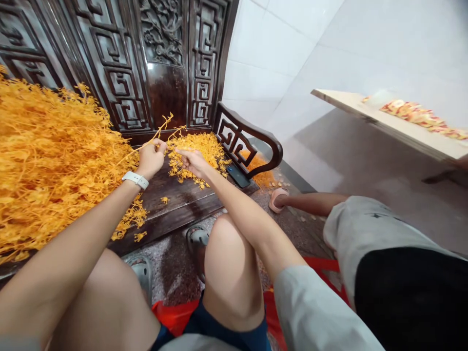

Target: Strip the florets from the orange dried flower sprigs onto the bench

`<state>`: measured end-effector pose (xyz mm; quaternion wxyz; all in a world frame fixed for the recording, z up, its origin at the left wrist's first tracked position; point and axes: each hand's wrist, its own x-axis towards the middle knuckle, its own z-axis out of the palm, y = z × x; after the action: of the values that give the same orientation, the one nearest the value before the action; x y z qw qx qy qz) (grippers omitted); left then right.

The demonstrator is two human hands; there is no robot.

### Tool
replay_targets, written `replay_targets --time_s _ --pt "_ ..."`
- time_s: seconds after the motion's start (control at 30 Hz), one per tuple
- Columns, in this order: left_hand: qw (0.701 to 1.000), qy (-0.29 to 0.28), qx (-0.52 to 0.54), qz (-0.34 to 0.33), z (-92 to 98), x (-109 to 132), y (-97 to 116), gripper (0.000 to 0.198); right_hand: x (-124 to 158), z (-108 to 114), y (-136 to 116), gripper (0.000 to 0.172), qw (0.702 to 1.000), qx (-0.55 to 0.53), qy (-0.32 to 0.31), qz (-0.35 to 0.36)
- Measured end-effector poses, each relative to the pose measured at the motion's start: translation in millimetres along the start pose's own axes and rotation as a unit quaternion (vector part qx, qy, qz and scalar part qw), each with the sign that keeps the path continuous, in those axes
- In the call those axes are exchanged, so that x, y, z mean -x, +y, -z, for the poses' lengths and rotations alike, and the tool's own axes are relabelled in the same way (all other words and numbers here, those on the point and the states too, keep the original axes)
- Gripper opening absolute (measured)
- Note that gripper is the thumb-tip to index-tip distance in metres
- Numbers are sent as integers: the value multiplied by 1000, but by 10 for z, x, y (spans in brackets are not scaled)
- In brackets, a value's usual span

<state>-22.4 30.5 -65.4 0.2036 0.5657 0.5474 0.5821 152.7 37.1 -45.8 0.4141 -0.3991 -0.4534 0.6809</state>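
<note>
My left hand point(151, 158), with a white watch on its wrist, pinches a thin orange-yellow plastic flower stem point(159, 130) with branching tips. The stem's long tail runs down and left from the fingers. Close to its right is my right hand point(192, 161), index finger reaching toward the stem and the other fingers curled in; whether something small is between its fingertips cannot be made out. Beneath and behind the hands lies a pile of small orange-yellow plastic pieces point(204, 148) on the dark wooden bench point(161, 183). A large heap of similar stems point(51, 165) fills the bench's left side.
A carved backrest point(166, 92) and curved armrest point(268, 141) bound the bench. A dark phone point(237, 175) lies by the armrest, and more orange bits point(261, 173) are on the floor beyond. Another person's leg point(314, 202) is at right, below a wooden board point(365, 109) bearing red-and-yellow pieces.
</note>
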Motion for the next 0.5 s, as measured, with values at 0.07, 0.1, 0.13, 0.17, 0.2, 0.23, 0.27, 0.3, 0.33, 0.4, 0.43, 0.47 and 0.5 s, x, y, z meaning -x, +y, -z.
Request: replay_targets --time_s 0.07,0.1,0.13,0.17,0.2,0.23,0.27,0.3,0.33,0.4,0.43,0.47,0.5 --pt "1000 2 -3 12 28 -17 -26 20 3 22 -1 40 1000 -4 -12 -1" --pt "1000 2 -4 21 44 -27 -39 20 6 30 -2 36 1000 -9 -18 -4" --pt "1000 3 -5 31 62 -38 -51 21 10 36 -2 33 1000 -15 -24 -7" --pt "999 4 -5 40 79 -50 -63 21 13 40 -1 31 999 -20 -31 -11" --pt "999 6 -5 47 95 -61 -73 22 14 43 2 30 999 -24 -37 -14" --pt "999 10 -5 52 111 -73 -83 23 14 45 6 29 999 -25 -42 -15" --pt "998 13 -4 54 124 -83 -91 23 13 46 10 28 998 -24 -48 -16" --pt "998 18 0 55 136 -93 -97 24 10 45 15 27 998 -21 -54 -18" --pt "998 23 6 54 146 -101 -102 24 7 43 18 25 998 -18 -59 -21" --pt "998 35 20 54 164 -117 -108 24 0 36 21 19 997 -5 -69 -28" --pt "997 41 24 58 173 -125 -110 25 -2 33 23 17 997 5 -72 -32" --pt "997 46 25 63 184 -135 -113 25 -3 31 26 18 996 17 -75 -37" --pt "996 51 23 67 198 -148 -117 25 -3 31 30 20 996 34 -77 -40"
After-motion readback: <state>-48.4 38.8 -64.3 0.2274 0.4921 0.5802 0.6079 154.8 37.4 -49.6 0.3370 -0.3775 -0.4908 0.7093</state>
